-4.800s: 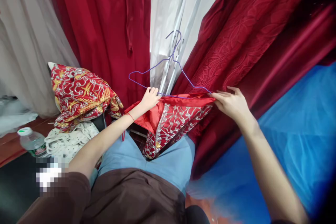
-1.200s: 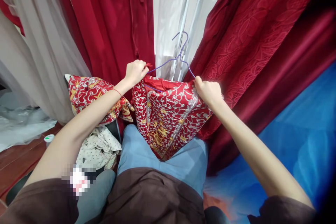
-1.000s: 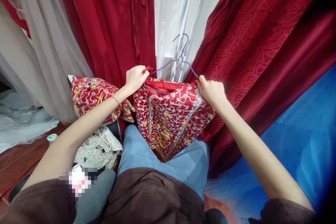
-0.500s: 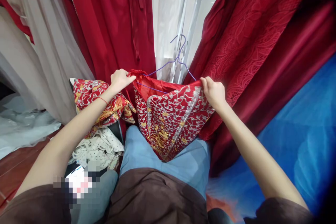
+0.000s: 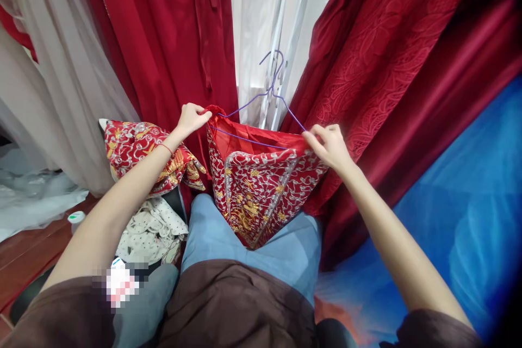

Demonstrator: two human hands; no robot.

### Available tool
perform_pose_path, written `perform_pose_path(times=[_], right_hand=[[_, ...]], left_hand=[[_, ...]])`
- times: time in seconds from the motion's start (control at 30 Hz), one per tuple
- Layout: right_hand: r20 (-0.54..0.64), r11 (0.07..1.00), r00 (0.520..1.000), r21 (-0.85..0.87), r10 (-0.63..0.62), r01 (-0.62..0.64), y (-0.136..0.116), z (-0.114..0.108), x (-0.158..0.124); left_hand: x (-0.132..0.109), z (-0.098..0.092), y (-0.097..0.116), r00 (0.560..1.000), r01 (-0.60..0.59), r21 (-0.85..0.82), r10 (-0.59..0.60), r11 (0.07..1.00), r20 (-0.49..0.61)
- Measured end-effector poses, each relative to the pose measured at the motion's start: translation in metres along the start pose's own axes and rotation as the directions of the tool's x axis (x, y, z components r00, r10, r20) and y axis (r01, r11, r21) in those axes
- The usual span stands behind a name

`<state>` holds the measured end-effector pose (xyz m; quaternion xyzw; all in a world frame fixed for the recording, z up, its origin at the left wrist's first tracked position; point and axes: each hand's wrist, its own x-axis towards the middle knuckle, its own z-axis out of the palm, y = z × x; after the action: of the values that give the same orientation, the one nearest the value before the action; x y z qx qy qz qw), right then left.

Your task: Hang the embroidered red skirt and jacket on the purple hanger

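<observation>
A red skirt-like garment (image 5: 261,190) with silver and gold embroidery hangs over my lap, its plain red lining showing along the top edge. Inside that edge sits a purple wire hanger (image 5: 272,89), its hook pointing up and away from me. My left hand (image 5: 193,119) pinches the garment's left top corner by the hanger's end. At the right top corner, my right hand (image 5: 328,144) grips the cloth together with the other end of the hanger. The lower bar of the hanger runs across the opening between my hands.
Folded red embroidered cloth (image 5: 134,147) lies at my left, above white dotted fabric (image 5: 155,228). Red garments (image 5: 175,38) hang ahead on both sides of white drapery (image 5: 255,22). Blue fabric (image 5: 460,217) spreads at right. A small white bottle (image 5: 76,219) stands on the floor.
My right hand has shifted its fingers at the corner, and the front top edge has sagged, baring more lining and hanger bar. The view has moved slightly.
</observation>
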<state>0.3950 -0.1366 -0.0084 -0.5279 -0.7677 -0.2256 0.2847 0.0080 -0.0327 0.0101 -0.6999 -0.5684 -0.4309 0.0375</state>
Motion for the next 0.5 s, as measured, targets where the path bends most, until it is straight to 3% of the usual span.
perform_pose_path(times=[0.1,0.2,0.33,0.5], right_hand=[[0.209,0.979,0.975,-0.172,-0.073,0.110,-0.014,-0.012,0.001],[0.347,0.929,0.938,-0.338,-0.025,0.150,-0.033,-0.018,0.003],[0.338,0.932,0.941,-0.347,0.016,0.109,-0.047,-0.018,0.019],[0.286,0.994,0.958,-0.100,-0.003,0.033,-0.064,-0.004,0.066]], left_hand=[[-0.002,0.006,0.002,0.998,0.051,0.058,-0.049,0.997,-0.048],[-0.004,0.010,0.003,0.996,0.066,0.118,-0.058,0.991,-0.069],[-0.005,0.011,0.008,0.991,0.098,0.161,-0.082,0.982,-0.104],[-0.003,0.016,0.019,0.999,-0.003,0.309,0.013,0.951,-0.031]])
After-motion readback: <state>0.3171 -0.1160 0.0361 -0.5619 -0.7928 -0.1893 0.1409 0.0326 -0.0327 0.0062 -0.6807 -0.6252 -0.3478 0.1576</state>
